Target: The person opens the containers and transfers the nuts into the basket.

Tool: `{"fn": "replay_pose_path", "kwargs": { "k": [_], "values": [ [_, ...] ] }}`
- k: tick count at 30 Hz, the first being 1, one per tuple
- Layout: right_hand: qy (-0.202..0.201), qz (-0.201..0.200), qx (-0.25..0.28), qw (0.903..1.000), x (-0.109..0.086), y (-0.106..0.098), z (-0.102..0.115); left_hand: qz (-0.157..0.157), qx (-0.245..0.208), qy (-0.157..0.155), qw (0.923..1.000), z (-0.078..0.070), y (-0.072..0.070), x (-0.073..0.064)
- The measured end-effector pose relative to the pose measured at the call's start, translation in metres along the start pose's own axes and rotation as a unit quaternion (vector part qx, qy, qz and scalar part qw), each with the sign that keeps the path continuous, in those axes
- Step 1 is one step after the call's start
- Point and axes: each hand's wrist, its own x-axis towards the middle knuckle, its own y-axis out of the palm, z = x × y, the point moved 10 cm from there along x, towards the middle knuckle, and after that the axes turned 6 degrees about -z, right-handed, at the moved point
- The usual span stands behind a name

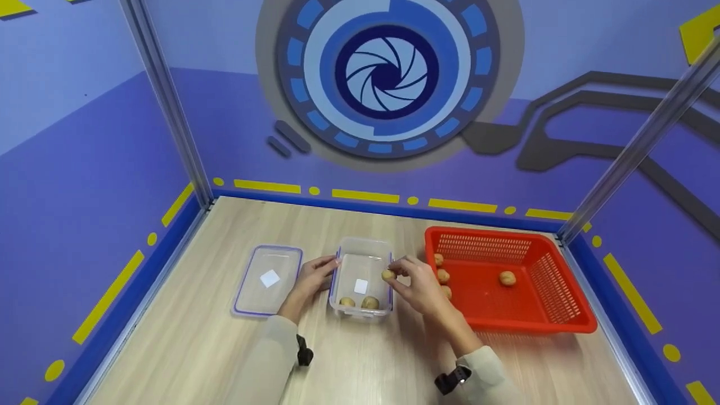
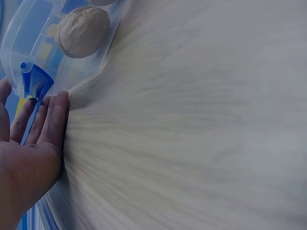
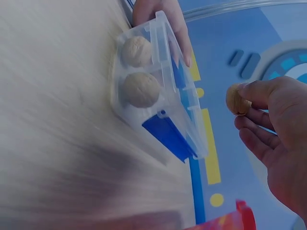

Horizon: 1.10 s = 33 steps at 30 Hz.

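Note:
A clear plastic box [image 1: 363,259] with blue side clips stands lidless on the table, two walnuts [image 1: 369,302] lying at its near end. Between thumb and fingertips my right hand [image 1: 419,284] pinches another walnut [image 3: 237,100] by the box's right rim. My left hand [image 1: 315,278] touches the left side of the box, its fingers [image 2: 56,117] fairly straight in the left wrist view. Several more walnuts lie in a red plastic basket [image 1: 540,325] to the right, one [image 1: 507,278] towards its middle and others along the left wall.
The box's lid [image 1: 253,281], clear with a blue seal and a white label, lies flat left of my left hand. Printed panels [image 1: 225,124] wall in the wooden table [image 1: 349,360] at the back and sides, with metal posts [image 1: 169,101] at the corners.

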Motion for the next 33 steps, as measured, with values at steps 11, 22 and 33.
{"fn": "replay_pose_path", "kwargs": {
  "k": [11,22,33],
  "values": [
    [0.048,-0.044,-0.004,0.9979,-0.003,-0.032,-0.023,0.002,-0.012,-0.006,0.9999,0.002,-0.001,0.002],
    [0.100,-0.087,0.019,0.9909,-0.012,-0.065,-0.052,-0.003,-0.006,-0.011,0.9999,0.007,0.005,0.003],
    [0.106,-0.110,0.026,0.9880,-0.010,-0.087,-0.067,-0.002,-0.008,-0.021,0.9998,0.005,0.000,0.002]
  ]
}}
